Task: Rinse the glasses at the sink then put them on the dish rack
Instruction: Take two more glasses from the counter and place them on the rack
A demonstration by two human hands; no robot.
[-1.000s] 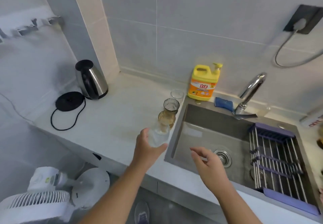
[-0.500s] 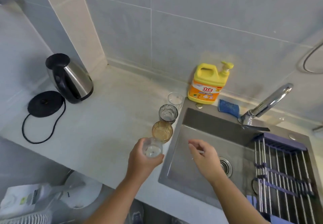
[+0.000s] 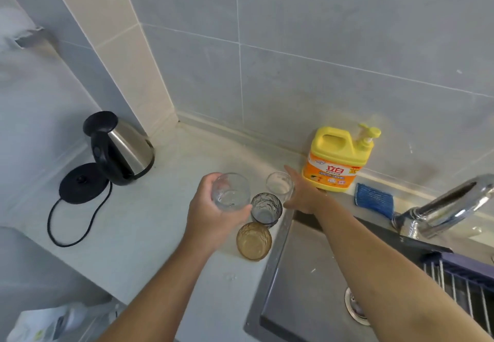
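A pale counter (image 3: 139, 224) meets a steel sink (image 3: 302, 283) along the sink's left rim, and three glasses stand in a row on the counter right beside that rim; an amber glass (image 3: 254, 240) is nearest the person, a grey textured glass (image 3: 266, 209) is just behind it, and a small clear glass (image 3: 279, 185) is farthest back, near the wall. The left hand (image 3: 211, 213) has its fingers and thumb curled round a fourth glass, a clear glass (image 3: 231, 192) held tilted above the counter, just left of the grey one and close to touching it; the right hand (image 3: 304, 194) reaches across the sink's back corner with fairly straight fingers along the small clear glass's right side, holding nothing, and I cannot tell whether it touches. The sink basin lies open below the right forearm; the dish rack (image 3: 459, 283) spans the sink at the right edge of view, well apart from the glasses. A yellow soap bottle (image 3: 336, 160) stands against the wall just behind the right hand, a blue sponge (image 3: 374, 200) lies to its right, and the tap (image 3: 449, 205) juts in from the right. A kettle (image 3: 120, 149) and its round base (image 3: 80, 186) sit far left, leaving bare counter between them and the glasses.
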